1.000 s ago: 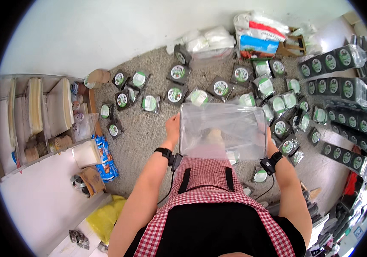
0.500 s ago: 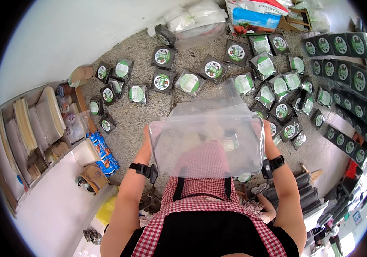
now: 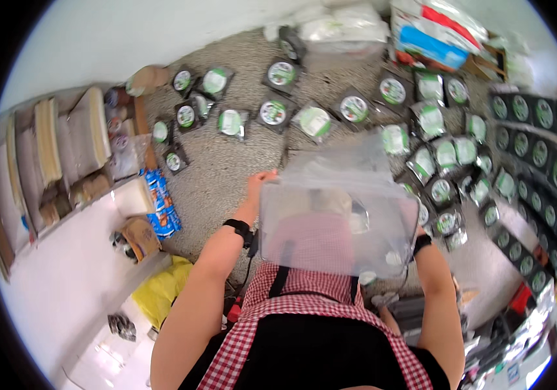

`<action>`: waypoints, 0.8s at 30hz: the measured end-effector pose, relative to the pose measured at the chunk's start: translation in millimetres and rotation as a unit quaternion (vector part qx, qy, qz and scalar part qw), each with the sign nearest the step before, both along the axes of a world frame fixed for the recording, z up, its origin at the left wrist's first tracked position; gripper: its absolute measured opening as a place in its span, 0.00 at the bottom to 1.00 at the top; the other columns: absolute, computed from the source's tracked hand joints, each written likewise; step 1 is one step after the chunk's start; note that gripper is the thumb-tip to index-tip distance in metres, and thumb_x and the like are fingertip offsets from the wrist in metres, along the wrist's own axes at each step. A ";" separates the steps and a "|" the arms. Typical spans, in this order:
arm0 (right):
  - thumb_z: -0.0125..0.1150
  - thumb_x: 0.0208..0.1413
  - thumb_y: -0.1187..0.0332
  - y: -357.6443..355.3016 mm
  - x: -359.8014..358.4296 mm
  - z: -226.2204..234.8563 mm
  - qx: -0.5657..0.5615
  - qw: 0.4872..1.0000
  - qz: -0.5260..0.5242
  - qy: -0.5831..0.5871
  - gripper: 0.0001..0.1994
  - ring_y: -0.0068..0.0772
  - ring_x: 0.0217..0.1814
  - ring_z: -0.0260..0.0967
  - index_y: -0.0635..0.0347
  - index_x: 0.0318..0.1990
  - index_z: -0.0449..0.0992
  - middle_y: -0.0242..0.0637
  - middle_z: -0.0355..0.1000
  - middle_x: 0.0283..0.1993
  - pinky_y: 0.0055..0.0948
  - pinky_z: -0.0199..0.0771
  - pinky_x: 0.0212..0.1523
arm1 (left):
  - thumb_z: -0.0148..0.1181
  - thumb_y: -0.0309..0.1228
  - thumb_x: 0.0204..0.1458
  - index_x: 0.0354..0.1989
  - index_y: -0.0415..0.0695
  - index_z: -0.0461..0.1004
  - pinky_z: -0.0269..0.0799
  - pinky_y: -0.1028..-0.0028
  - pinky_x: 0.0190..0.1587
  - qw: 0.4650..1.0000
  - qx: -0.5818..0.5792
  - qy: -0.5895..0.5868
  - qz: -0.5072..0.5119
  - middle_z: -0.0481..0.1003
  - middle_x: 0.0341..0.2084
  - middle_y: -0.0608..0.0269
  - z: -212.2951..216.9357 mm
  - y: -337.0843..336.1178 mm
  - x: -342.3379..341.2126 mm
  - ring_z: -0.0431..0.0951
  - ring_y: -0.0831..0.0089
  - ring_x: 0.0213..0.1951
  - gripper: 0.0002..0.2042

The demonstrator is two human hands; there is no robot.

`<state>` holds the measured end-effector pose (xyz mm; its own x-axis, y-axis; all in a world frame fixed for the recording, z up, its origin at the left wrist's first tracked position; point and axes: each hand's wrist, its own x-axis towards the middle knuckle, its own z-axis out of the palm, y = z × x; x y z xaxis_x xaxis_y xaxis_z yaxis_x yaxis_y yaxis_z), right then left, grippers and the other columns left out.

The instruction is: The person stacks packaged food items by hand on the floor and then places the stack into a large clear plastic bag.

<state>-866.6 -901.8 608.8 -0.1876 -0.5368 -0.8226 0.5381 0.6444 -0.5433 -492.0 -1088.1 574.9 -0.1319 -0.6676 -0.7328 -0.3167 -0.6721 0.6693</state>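
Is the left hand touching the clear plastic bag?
Touching. The head view shows the left hand at the upper left corner of the clear plastic bag, its fingers curled over the bag's edge with no gap visible.

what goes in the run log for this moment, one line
left hand: grips clear plastic bag | right hand: hidden behind bag | bag: held up, spread | floor: round-labelled dark packets

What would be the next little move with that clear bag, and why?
Probably spreading the bag's mouth wider. The left hand grips the top left corner of the clear plastic bag; the right hand is hidden behind it. The bag hangs in front of the chest, apparently empty, with many round-labelled packets lying on the floor beyond.
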 end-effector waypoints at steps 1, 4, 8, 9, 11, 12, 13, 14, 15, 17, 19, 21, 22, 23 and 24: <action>0.55 0.50 0.71 10.4 -0.8 -9.3 0.006 1.000 -0.002 0.015 0.07 0.23 0.24 0.67 0.61 0.24 0.77 0.31 0.71 0.21 0.28 0.69 0.27 | 0.59 0.39 0.49 0.14 0.43 0.69 0.60 0.76 0.21 1.000 0.018 -0.008 0.016 0.65 0.12 0.72 5.2 -1.0 -5.3 0.62 0.82 0.18 0.16; 0.55 0.49 0.71 34.4 -7.5 -43.9 0.008 0.998 -0.014 0.068 0.07 0.27 0.25 0.67 0.60 0.24 0.77 0.32 0.71 0.21 0.30 0.69 0.27 | 0.60 0.40 0.48 0.16 0.39 0.69 0.62 0.72 0.22 0.986 -0.061 -0.132 -0.077 0.64 0.10 0.64 -44.4 8.7 15.2 0.62 0.78 0.17 0.18; 0.54 0.48 0.70 74.4 -3.6 -71.8 0.034 0.976 -0.045 0.210 0.07 0.32 0.25 0.68 0.59 0.23 0.76 0.34 0.71 0.21 0.33 0.70 0.28 | 0.59 0.44 0.47 0.19 0.39 0.74 0.63 0.68 0.22 0.979 -0.080 -0.158 -0.099 0.68 0.12 0.58 -81.2 21.7 23.7 0.65 0.72 0.17 0.18; 0.54 0.48 0.70 84.6 3.8 -74.8 0.047 0.964 -0.042 0.258 0.07 0.33 0.26 0.68 0.58 0.23 0.76 0.35 0.71 0.22 0.34 0.70 0.28 | 0.58 0.44 0.48 0.18 0.39 0.73 0.63 0.68 0.22 0.985 -0.082 -0.136 -0.071 0.69 0.12 0.57 -88.7 26.9 29.3 0.66 0.72 0.17 0.19; 0.54 0.48 0.69 113.3 31.8 -74.7 0.085 0.933 -0.031 0.347 0.07 0.36 0.26 0.68 0.58 0.23 0.76 0.35 0.71 0.22 0.35 0.70 0.28 | 0.55 0.42 0.51 0.22 0.38 0.72 0.64 0.69 0.25 0.975 -0.134 -0.061 -0.167 0.69 0.14 0.56 -79.6 18.9 39.8 0.68 0.71 0.19 0.17; 0.54 0.48 0.69 127.4 50.3 -71.6 0.106 0.916 -0.004 0.386 0.07 0.37 0.26 0.69 0.58 0.22 0.76 0.36 0.71 0.22 0.36 0.70 0.28 | 0.54 0.41 0.52 0.26 0.38 0.71 0.64 0.69 0.27 0.978 -0.142 -0.017 -0.153 0.70 0.17 0.57 -85.3 23.4 47.2 0.68 0.70 0.21 0.16; 0.54 0.48 0.69 143.6 72.0 -67.1 0.127 0.902 0.032 0.412 0.07 0.38 0.26 0.69 0.57 0.22 0.76 0.36 0.71 0.22 0.37 0.70 0.29 | 0.53 0.41 0.53 0.30 0.39 0.70 0.64 0.69 0.28 0.978 -0.153 0.028 -0.139 0.71 0.20 0.58 -88.1 22.8 56.1 0.69 0.70 0.23 0.15; 0.54 0.47 0.69 164.5 101.6 -61.6 0.153 0.886 0.066 0.432 0.07 0.39 0.26 0.69 0.57 0.22 0.76 0.37 0.71 0.22 0.38 0.71 0.29 | 0.53 0.41 0.53 0.33 0.39 0.69 0.65 0.70 0.29 0.979 -0.132 0.028 -0.154 0.71 0.23 0.58 -88.8 13.9 69.0 0.69 0.70 0.25 0.14; 0.54 0.47 0.68 185.4 137.1 -55.8 0.181 0.874 0.120 0.435 0.07 0.40 0.27 0.69 0.57 0.22 0.76 0.37 0.71 0.22 0.38 0.71 0.29 | 0.52 0.40 0.54 0.35 0.40 0.68 0.65 0.70 0.31 0.979 -0.111 0.030 -0.168 0.72 0.25 0.59 -85.9 4.1 83.0 0.69 0.69 0.27 0.14; 0.54 0.47 0.68 220.9 210.2 -38.4 0.228 0.845 0.258 0.409 0.07 0.43 0.27 0.70 0.56 0.21 0.75 0.38 0.71 0.22 0.40 0.71 0.29 | 0.52 0.39 0.54 0.39 0.41 0.67 0.66 0.69 0.33 0.975 -0.086 0.035 -0.200 0.72 0.30 0.59 -91.2 -5.6 135.8 0.71 0.68 0.30 0.14; 0.54 0.46 0.67 241.8 284.3 -21.0 0.233 0.778 0.453 0.368 0.07 0.45 0.27 0.70 0.56 0.21 0.75 0.39 0.71 0.23 0.41 0.71 0.29 | 0.52 0.38 0.53 0.41 0.42 0.67 0.67 0.68 0.35 0.965 -0.085 0.046 -0.245 0.72 0.33 0.59 -121.9 -17.3 201.2 0.72 0.66 0.33 0.13; 0.54 0.46 0.67 244.1 359.4 -23.1 0.154 0.660 0.646 0.352 0.07 0.48 0.28 0.70 0.55 0.21 0.75 0.40 0.71 0.23 0.43 0.71 0.30 | 0.53 0.36 0.52 0.44 0.42 0.68 0.68 0.67 0.39 0.930 -0.062 0.035 -0.362 0.73 0.35 0.57 -85.9 -68.1 285.1 0.73 0.64 0.38 0.15; 0.53 0.46 0.67 231.5 390.3 -35.7 0.079 0.596 0.705 0.376 0.07 0.49 0.28 0.71 0.55 0.20 0.75 0.40 0.71 0.23 0.44 0.71 0.30 | 0.54 0.35 0.50 0.47 0.43 0.68 0.68 0.66 0.42 0.918 -0.078 0.025 -0.389 0.73 0.38 0.56 -96.5 -84.8 338.2 0.73 0.62 0.41 0.16; 0.55 0.42 0.64 213.7 406.2 -67.6 -0.002 0.509 0.708 0.488 0.09 0.41 0.20 0.66 0.55 0.16 0.71 0.36 0.67 0.17 0.38 0.69 0.22 | 0.52 0.36 0.51 0.46 0.43 0.69 0.68 0.67 0.43 0.918 -0.087 -0.024 -0.387 0.73 0.39 0.56 -89.8 -100.7 397.9 0.73 0.60 0.42 0.16; 0.52 0.47 0.62 189.9 398.3 -107.6 -0.118 0.503 0.678 0.522 0.11 0.43 0.22 0.67 0.56 0.17 0.70 0.36 0.67 0.17 0.41 0.67 0.23 | 0.51 0.37 0.51 0.44 0.43 0.70 0.68 0.66 0.42 0.937 -0.096 -0.111 -0.318 0.73 0.39 0.56 -107.7 -106.1 458.1 0.72 0.59 0.42 0.15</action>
